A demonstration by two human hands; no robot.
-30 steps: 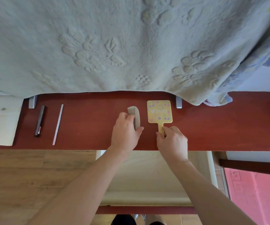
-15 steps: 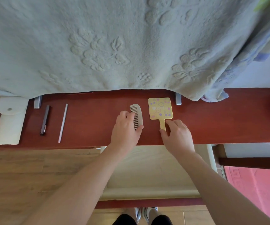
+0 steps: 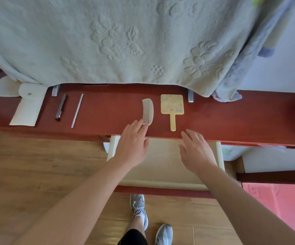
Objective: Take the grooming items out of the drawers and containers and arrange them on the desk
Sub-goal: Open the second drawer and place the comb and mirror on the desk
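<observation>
The left hand (image 3: 132, 144) is released, fingers straight, their tips at the near end of the comb (image 3: 148, 111); whether they touch it I cannot tell. The right hand (image 3: 196, 151) is also released, fingers spread, holding nothing, just short of the handle of the yellow hand mirror (image 3: 172, 104) and apart from it. Comb and mirror lie side by side on the red-brown counter (image 3: 107, 110), the comb to the left. Both hands hover over the open drawer (image 3: 164, 167) under the counter's edge. Further left lie a thin white stick (image 3: 77, 110) and a dark slim tube (image 3: 61, 106).
</observation>
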